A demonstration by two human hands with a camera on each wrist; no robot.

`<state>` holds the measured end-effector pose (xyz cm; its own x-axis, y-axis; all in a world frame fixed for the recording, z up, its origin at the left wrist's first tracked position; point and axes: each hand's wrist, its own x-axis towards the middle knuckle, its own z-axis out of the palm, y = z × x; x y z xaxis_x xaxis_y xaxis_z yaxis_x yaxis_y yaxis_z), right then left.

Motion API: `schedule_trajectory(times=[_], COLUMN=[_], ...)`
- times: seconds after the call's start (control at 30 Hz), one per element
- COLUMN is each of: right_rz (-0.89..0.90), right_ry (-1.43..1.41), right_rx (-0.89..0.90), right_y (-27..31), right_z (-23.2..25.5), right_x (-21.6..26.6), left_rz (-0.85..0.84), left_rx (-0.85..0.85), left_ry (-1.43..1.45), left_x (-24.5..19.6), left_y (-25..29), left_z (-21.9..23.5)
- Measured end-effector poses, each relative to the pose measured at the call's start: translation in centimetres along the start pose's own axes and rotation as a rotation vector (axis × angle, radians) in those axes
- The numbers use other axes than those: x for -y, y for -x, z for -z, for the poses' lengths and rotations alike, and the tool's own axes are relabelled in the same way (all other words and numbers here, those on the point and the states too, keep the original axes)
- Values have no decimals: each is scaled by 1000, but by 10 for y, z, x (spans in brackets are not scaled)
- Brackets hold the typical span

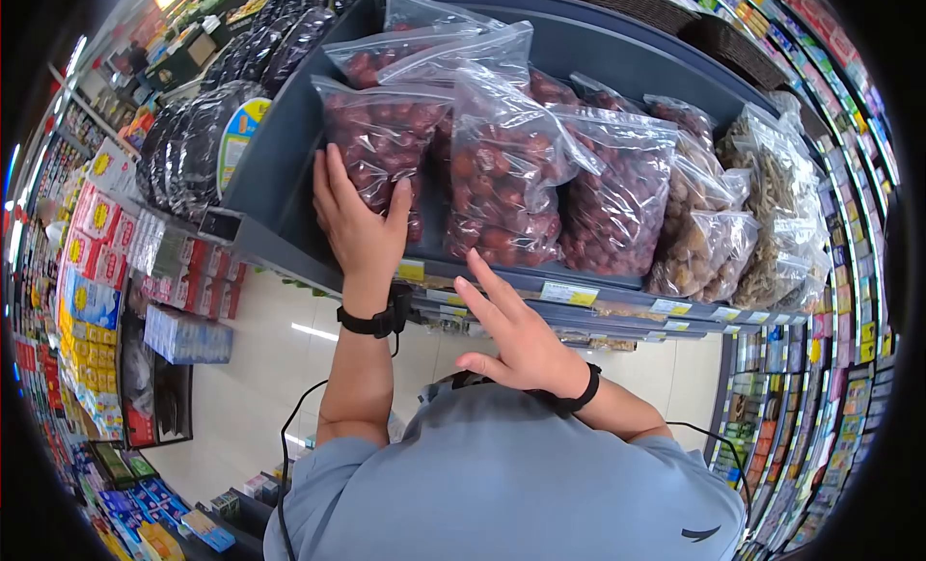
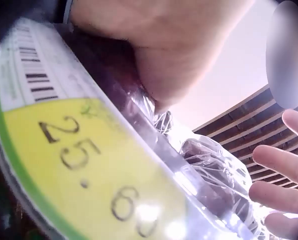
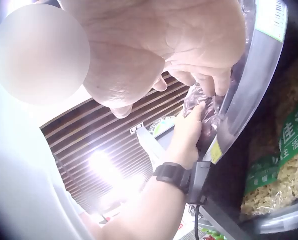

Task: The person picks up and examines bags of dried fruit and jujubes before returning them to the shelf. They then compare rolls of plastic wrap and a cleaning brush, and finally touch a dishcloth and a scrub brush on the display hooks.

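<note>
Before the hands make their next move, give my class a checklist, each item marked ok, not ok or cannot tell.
1. Left hand on front-left bag of red fruit: ok, fingers touch it.
2. Right hand free: ok, holds nothing.
3. Both hands on that bag: not ok, only the left.
4. That bag's seal fully closed: cannot tell.
5. Bag inside the bin: ok.
6. Price label readable: ok, 25.6 shows.
</note>
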<state>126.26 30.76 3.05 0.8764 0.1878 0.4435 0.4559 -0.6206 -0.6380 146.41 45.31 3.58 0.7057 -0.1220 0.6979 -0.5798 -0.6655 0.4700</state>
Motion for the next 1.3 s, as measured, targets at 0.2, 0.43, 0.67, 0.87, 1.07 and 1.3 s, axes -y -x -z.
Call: schedule_trajectory(times=[0.2, 0.43, 0.67, 0.87, 1.07, 1.3], right_rz=[43, -286, -491, -553, -446, -381], right_ry=[51, 630, 796, 763, 746, 625], right_rx=[-268, -733, -663, -663, -753, -866], right_y=[16, 34, 6, -5, 1, 8], right_z=[20, 73, 85, 93, 87, 84], right_x=[-2, -23, -41, -41, -45, -51], left_rz=[-105, -312, -441, -423, -379, -374], left_rx=[34, 107, 148, 120, 97, 72], left_ry=[24, 477, 411, 415, 459, 496], left_x=[-22, -38, -49, -50, -45, -42], left_y=[15, 50, 52, 52, 51, 52], left_z=[19, 2, -31, -33, -32, -33])
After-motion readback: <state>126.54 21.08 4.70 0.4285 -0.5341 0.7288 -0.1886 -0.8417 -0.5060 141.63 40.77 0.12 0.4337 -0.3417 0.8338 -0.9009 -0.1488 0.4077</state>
